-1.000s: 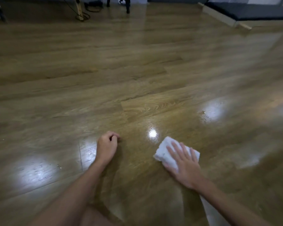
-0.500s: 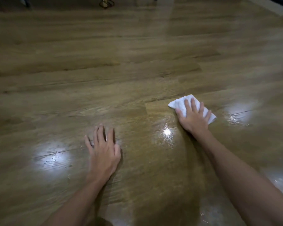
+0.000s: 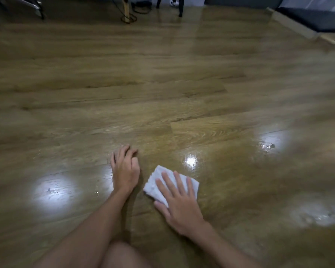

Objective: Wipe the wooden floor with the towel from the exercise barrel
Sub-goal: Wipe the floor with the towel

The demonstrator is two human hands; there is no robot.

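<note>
Your right hand [image 3: 179,202] lies flat, fingers spread, pressing the folded white towel [image 3: 163,183] onto the wooden floor [image 3: 162,78]; nothing is pinched. Your left hand [image 3: 125,169] props just beside the towel, fingers loosely curled, holding nothing. Wiping looks under way: damp sheen surrounds the towel, while droplets [image 3: 267,145] well beyond your right fingertips remain. Ahead, boards lie open until the distant furniture legs [image 3: 180,8].

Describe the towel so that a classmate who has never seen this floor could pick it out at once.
Start at the wide wooden floor, then come to its near part, where two bare hands rest. The towel lies flat under the right hand: a folded white cloth, the only pale fabric there.
</note>
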